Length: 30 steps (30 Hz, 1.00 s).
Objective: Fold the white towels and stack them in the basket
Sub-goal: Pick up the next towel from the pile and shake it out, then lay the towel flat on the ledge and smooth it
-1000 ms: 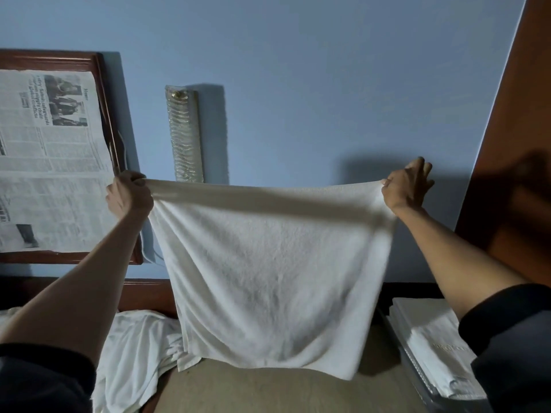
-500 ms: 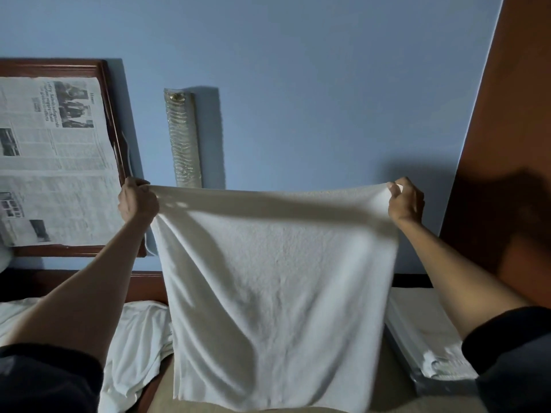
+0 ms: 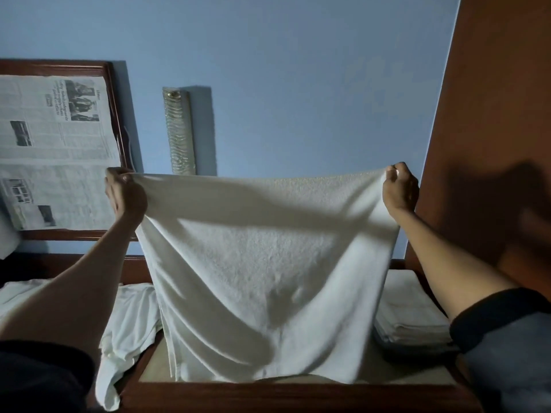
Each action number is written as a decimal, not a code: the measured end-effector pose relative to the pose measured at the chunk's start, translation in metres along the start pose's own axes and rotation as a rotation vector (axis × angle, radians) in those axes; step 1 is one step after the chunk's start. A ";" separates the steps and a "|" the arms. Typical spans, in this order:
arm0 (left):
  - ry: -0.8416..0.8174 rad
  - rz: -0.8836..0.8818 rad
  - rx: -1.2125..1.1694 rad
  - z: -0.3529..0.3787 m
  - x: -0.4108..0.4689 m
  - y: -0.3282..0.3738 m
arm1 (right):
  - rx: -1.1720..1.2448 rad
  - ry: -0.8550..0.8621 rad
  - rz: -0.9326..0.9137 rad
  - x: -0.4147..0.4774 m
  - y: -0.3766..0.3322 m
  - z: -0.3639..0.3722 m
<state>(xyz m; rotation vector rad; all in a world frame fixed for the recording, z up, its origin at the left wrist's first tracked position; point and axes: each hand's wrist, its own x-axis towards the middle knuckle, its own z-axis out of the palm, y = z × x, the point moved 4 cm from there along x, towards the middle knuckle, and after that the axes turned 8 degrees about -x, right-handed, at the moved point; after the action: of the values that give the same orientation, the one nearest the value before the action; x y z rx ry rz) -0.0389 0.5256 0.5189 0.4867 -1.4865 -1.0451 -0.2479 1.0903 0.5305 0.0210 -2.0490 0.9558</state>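
A white towel [image 3: 262,263] hangs spread out in the air in front of me, its lower edge reaching the beige tabletop [image 3: 155,365]. My left hand [image 3: 125,195] grips its top left corner and my right hand [image 3: 399,192] pinches its top right corner, so the top edge is stretched between them. At the right, folded white towels [image 3: 408,311] lie stacked in a dark basket [image 3: 402,350], partly hidden by the held towel and my right arm.
A heap of loose white cloth [image 3: 125,326] lies at the left and hangs over the table's wooden front edge [image 3: 268,394]. Behind are a blue wall, a framed newspaper [image 3: 53,150], a wall lamp [image 3: 179,129] and a brown wooden panel [image 3: 492,114] at the right.
Both hands have lowered the stretched towel a little, and its lower edge now reaches the tabletop near the front edge. The view has tilted slightly downward.
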 end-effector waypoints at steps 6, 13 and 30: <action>-0.043 -0.084 0.030 -0.009 -0.021 -0.024 | -0.113 -0.067 0.003 -0.021 0.018 0.001; -0.176 -0.282 0.259 -0.018 -0.091 -0.117 | -0.239 -0.285 0.196 -0.107 0.119 0.048; -0.393 -0.521 0.512 0.114 -0.114 -0.296 | -0.435 -0.562 0.436 -0.156 0.248 0.238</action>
<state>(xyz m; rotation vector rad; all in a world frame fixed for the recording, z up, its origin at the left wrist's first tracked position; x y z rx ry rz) -0.1985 0.5024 0.2234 1.1247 -2.0553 -1.1998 -0.3973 1.0659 0.1850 -0.4516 -2.8255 0.7872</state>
